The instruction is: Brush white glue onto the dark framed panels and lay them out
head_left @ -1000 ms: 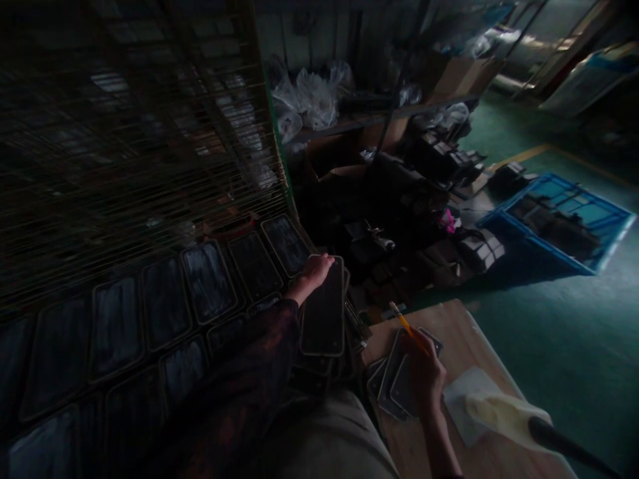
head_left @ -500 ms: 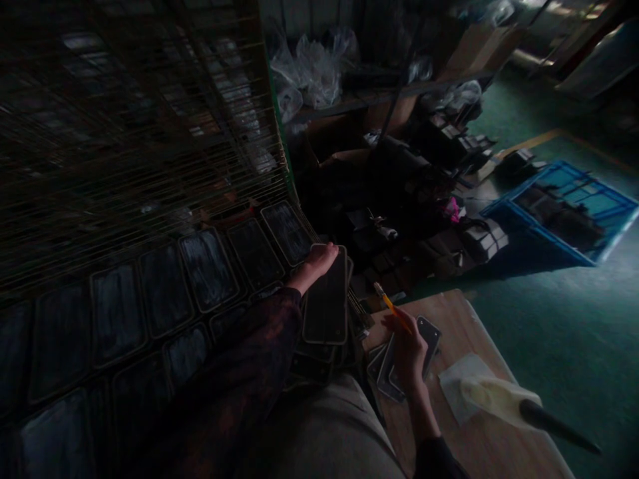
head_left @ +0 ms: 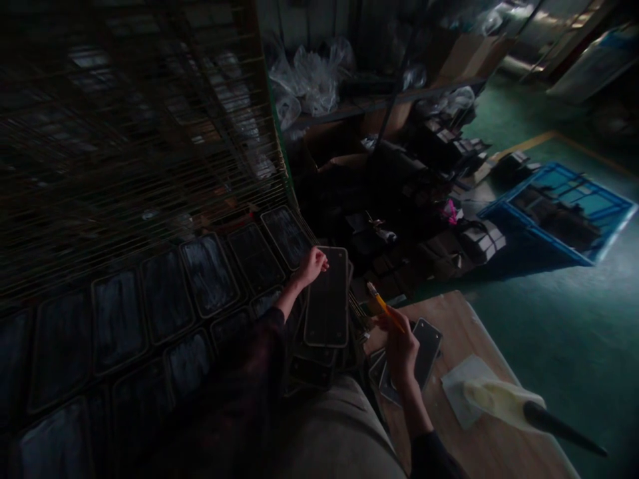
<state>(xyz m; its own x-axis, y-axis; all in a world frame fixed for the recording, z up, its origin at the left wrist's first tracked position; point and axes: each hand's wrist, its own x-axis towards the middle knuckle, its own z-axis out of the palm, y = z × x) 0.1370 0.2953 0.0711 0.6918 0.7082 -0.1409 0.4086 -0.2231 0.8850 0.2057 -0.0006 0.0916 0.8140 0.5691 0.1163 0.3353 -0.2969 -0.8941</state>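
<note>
A dark rectangular panel [head_left: 327, 309] with rounded corners and a pale rim lies on top of a stack of similar panels. Over its upper left edge is my left hand [head_left: 310, 266], fingers curled together and nothing visible in them. Whether the fingertips touch the panel is hard to make out. My right hand [head_left: 402, 346] is closed around a paintbrush [head_left: 382, 303] with an orange handle, its bristles pointing up and left. Under and beside that hand, smaller dark plates [head_left: 428, 342] lie on a wooden board [head_left: 449, 313].
Rows of similar panels [head_left: 117, 319] spread out to my left, beside a wire rack [head_left: 200, 159]. A pale bottle with a dark spout [head_left: 504, 399] lies on a white sheet at right. Beyond are a blue crate [head_left: 539, 233], cartons and plastic bags [head_left: 319, 80].
My left hand has let go of the panel's top edge and shifted slightly left and down, its fingers curling. My right hand, with the paintbrush, has moved a little left.
</note>
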